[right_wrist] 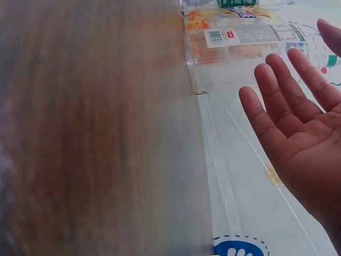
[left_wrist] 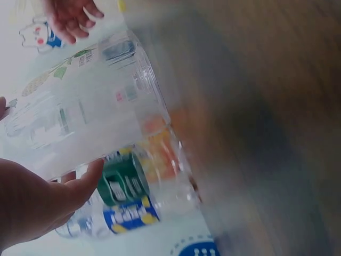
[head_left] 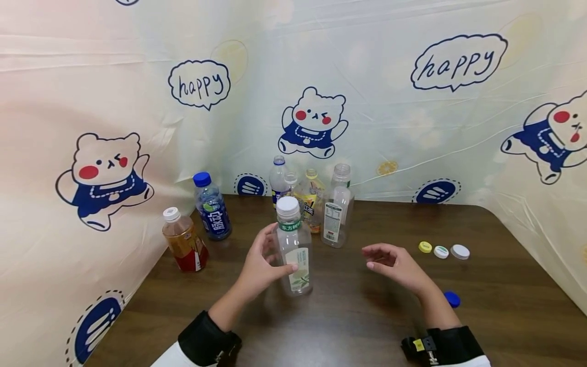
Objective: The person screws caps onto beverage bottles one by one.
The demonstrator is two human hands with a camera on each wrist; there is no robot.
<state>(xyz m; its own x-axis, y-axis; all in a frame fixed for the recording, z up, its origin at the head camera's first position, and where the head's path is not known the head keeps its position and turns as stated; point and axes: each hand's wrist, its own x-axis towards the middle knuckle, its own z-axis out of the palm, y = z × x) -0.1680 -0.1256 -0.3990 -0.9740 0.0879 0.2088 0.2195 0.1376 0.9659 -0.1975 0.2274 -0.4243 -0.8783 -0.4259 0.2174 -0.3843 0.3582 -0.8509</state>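
Observation:
My left hand [head_left: 259, 266] grips a clear plastic bottle [head_left: 299, 257] with a white screw cap [head_left: 288, 206] and a pale green label. The thumb lies across the label and the fingers curl behind. In the left wrist view the bottle [left_wrist: 80, 106] lies along the hand [left_wrist: 42, 205], its base away from the palm. To the right of it my right hand [head_left: 398, 267] hovers over the table, fingers loosely bent around nothing. The right wrist view shows that hand [right_wrist: 306, 128] with its fingers spread and palm bare.
Uncapped bottles, including a clear one [head_left: 337, 219] and a yellow-labelled one [head_left: 313, 204], stand behind. At left are capped bottles, one blue [head_left: 214, 216], one red-brown [head_left: 187, 244]. Loose caps, white [head_left: 460, 251], yellow [head_left: 425, 247] and blue [head_left: 452, 299], lie right. A printed curtain [head_left: 376, 127] borders the table.

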